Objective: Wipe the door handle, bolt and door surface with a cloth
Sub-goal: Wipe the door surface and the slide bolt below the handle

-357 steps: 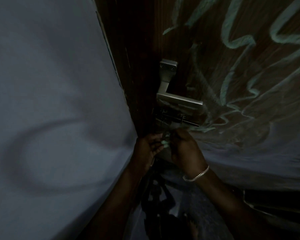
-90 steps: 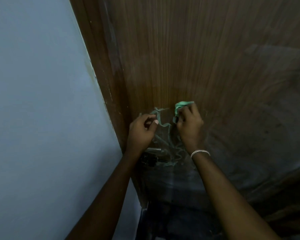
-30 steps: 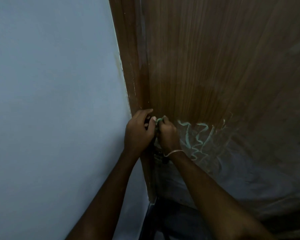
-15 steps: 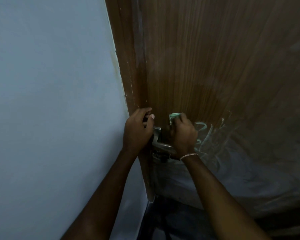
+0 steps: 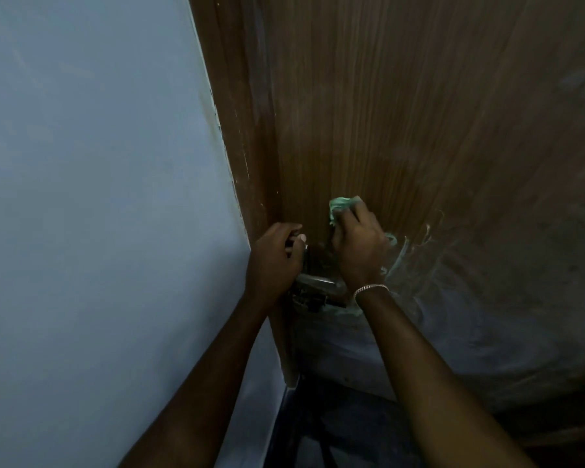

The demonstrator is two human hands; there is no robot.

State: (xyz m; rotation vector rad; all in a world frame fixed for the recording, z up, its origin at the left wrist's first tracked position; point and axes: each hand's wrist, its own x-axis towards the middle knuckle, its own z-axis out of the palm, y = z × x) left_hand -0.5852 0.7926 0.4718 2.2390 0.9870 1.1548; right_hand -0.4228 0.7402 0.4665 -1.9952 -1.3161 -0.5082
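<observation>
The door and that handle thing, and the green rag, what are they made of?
The door looks like brown wood or a wood-look veneer: fine straight grain lines run down it, with a dull sheen. The handle seems to be metal, pale grey and slightly shiny, though it is mostly hidden by the hands. The green cloth looks like soft fabric, since it bunches and creases in the right hand.

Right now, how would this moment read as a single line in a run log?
right hand: presses crumpled green cloth on brown wooden door | left hand: grips door edge beside silver metal handle | bolt: mostly hidden
</observation>
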